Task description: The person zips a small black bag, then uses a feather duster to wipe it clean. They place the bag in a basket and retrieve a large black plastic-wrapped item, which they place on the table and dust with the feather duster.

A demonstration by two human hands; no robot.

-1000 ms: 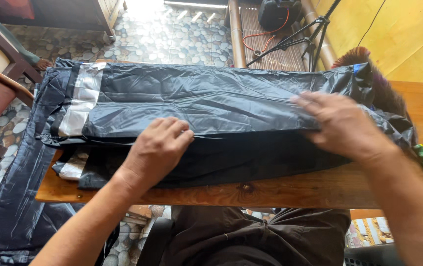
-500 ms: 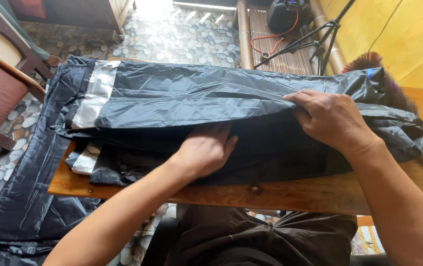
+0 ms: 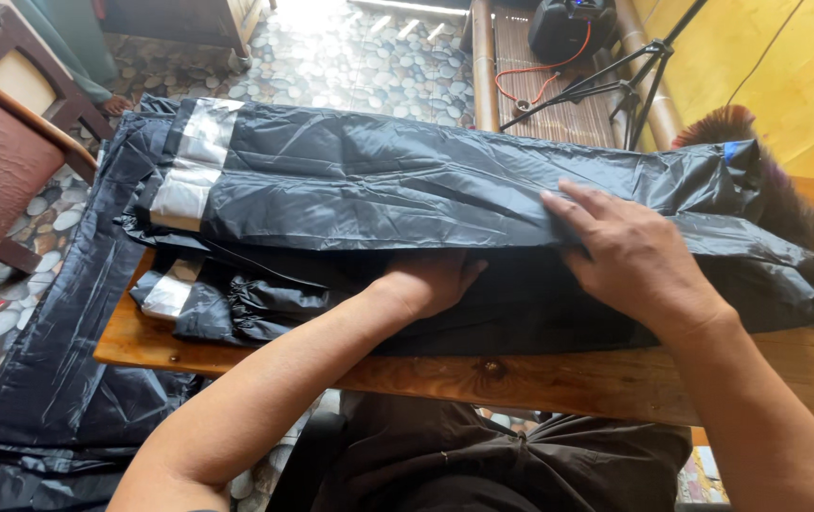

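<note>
Your left hand (image 3: 431, 283) lies flat, fingers tucked under a fold of the black rain trousers (image 3: 379, 194) on the wooden counter (image 3: 559, 379). Your right hand (image 3: 630, 256) presses spread on the upper layer.

Left hand (image 3: 431, 282) tucked under folded layer of black rain garment (image 3: 379, 190) on wooden table (image 3: 559, 379); right hand (image 3: 630, 251) flat atop upper fold. Grey reflective strip (image 3: 189, 161) at garment's left end.

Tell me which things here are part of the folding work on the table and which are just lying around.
In hand:
black rain trousers
left hand, slid under the top layer
right hand, pressing on top
wooden table

Lying about:
tripod
black bag with orange cable
wooden chair
feather duster
</note>
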